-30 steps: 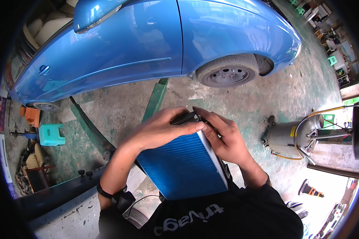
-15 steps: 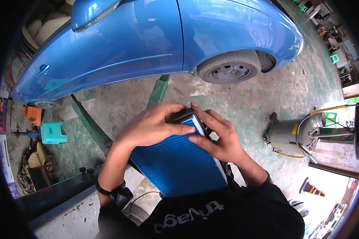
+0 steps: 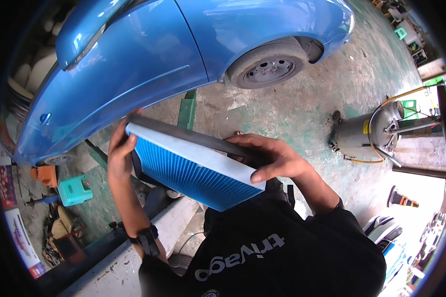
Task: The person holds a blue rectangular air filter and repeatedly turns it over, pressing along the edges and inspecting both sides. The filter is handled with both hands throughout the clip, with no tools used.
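Observation:
Between my hands is a blue pleated air filter [image 3: 181, 166] with a white border, held in front of my body and tilted. A dark flat frame or tray [image 3: 188, 132] lies against its far side; whether the two are joined I cannot tell. My left hand [image 3: 121, 152] grips the left end, thumb on the white border and fingers behind. At the other end my right hand [image 3: 272, 157] is closed round the dark piece, its thumb pressing the filter's right corner. Part of the fingers of both hands is hidden behind these pieces.
A blue car [image 3: 134, 59] stands ahead, its front wheel [image 3: 267, 72] toward the right. A green lift arm [image 3: 187, 113] reaches under it. On the left are a turquoise stool [image 3: 75, 190] and an orange block [image 3: 45, 175]. To the right stand a metal tank [image 3: 359, 129] with a hose and a dark cone [image 3: 400, 199].
The filter and dark piece have turned so the white edge faces up. My left hand has moved to the left end, my right to the right end. My view has shifted right.

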`<action>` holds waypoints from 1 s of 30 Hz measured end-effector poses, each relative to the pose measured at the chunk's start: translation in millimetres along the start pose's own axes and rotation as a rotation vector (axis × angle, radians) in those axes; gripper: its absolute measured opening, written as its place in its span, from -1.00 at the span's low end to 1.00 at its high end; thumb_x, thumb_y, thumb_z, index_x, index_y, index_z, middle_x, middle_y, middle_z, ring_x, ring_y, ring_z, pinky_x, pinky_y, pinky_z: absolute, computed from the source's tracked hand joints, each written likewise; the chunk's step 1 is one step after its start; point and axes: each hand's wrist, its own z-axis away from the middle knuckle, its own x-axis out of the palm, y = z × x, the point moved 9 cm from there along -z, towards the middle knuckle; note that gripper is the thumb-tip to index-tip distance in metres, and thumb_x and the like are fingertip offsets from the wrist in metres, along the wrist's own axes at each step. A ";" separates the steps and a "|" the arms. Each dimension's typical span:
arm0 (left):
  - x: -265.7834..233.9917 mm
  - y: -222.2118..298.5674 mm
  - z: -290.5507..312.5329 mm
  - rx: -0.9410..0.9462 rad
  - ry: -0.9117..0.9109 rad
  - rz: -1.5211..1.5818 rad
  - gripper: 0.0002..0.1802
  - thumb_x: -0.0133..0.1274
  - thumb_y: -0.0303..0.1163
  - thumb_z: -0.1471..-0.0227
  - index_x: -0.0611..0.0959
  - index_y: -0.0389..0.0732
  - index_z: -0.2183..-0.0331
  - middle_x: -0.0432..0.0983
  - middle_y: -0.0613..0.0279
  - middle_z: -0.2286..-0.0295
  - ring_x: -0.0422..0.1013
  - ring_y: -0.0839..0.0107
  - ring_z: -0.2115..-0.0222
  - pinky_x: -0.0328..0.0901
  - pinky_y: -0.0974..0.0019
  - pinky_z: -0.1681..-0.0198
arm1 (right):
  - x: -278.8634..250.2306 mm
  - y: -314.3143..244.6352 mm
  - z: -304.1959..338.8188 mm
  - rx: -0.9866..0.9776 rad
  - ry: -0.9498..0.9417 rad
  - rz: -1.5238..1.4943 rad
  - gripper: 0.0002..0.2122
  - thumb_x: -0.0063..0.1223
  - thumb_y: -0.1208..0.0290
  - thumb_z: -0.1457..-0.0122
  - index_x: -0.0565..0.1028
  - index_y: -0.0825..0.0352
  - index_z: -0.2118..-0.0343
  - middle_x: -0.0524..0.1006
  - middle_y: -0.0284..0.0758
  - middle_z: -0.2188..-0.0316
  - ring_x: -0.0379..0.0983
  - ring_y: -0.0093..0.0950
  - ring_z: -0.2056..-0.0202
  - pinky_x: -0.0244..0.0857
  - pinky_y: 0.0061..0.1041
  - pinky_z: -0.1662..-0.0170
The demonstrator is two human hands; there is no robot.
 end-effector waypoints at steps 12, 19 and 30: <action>13.9 -101.6 124.7 -0.103 0.389 0.648 -0.19 0.27 -0.19 0.10 0.33 -0.34 -0.11 0.44 0.08 0.07 0.34 0.21 0.00 0.17 0.16 -0.11 | -22.5 -6.6 25.4 -0.171 0.330 -0.442 -0.52 0.34 0.39 0.02 0.44 0.42 0.03 0.52 -0.32 0.26 0.42 -0.51 0.20 0.26 -0.53 0.06; 37.4 -118.1 157.5 -0.179 0.436 0.634 -0.13 0.37 -0.11 0.24 0.34 -0.23 -0.06 0.39 0.11 0.05 0.35 0.17 0.02 0.27 0.10 -0.04 | -26.9 -19.2 31.4 -0.183 0.260 -0.444 -0.50 0.34 0.36 0.01 0.38 0.45 0.04 0.52 -0.26 0.26 0.45 -0.50 0.20 0.26 -0.54 0.06; 41.3 -107.4 154.8 -0.226 0.325 0.451 -0.15 0.44 -0.30 0.43 0.45 -0.25 0.01 0.49 0.08 0.21 0.46 0.28 0.22 0.30 0.22 0.03 | -14.6 -38.5 35.8 -0.214 0.310 -0.194 -0.61 0.24 0.32 -0.11 0.37 0.37 0.08 0.42 -0.40 0.33 0.35 -0.59 0.29 0.19 -0.61 0.18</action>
